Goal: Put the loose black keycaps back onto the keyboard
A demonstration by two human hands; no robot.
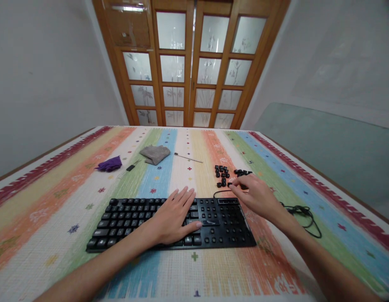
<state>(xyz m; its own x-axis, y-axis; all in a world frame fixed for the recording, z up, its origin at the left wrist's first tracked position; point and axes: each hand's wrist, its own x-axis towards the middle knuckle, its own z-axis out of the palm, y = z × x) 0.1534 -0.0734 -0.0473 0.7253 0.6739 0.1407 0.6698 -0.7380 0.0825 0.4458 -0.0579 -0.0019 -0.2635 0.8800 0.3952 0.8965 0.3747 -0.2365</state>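
Observation:
A black keyboard (131,224) lies on the table. Its left part carries keycaps, while the right part shows bare switches. My left hand (175,216) rests flat on the middle of the keyboard, fingers stretched out and thumb pointing right. Beyond the keyboard's right end, my right hand (252,193) is closed in a pinch, with a small black keycap (230,184) at its fingertips. Several loose keycaps (222,171) stand grouped just past that hand. More keycaps (241,172) lie behind it, partly hidden by the fingers.
A grey cloth (155,154), a purple cloth (110,164), a small black-handled tool (130,167) and a thin stick with a dark head (189,158) lie farther back. The black cable (304,214) is coiled at the right. A striped tablecloth (213,272) covers the table.

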